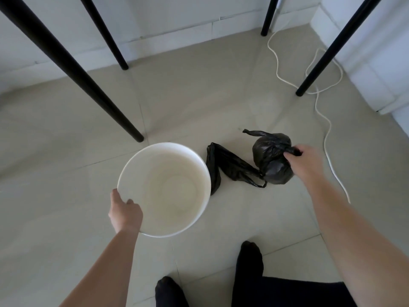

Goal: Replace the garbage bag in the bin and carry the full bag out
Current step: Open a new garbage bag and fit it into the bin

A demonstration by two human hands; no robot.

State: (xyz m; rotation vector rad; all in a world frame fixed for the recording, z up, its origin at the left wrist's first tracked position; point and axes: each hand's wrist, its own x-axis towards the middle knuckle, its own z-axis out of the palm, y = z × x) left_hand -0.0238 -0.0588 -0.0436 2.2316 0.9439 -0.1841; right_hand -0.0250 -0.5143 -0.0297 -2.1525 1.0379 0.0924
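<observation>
A round white bin (190, 165) stands on the tiled floor with no liner inside it. My left hand (125, 212) grips its near left rim. To the right of the bin, a full black garbage bag (271, 161), knotted at the top, rests on the floor. My right hand (304, 161) is closed on the bag's knotted right side. Between the bin and the full bag lies a flat, empty black bag (230, 167), its handle loop touching the full one.
Black table legs (88, 85) stand behind the bin on the left, and two more (327, 58) at the back right. A white cable (327, 129) snakes along the floor right of the bags. My feet in dark socks (250, 260) are near the bottom edge. White walls close off the back.
</observation>
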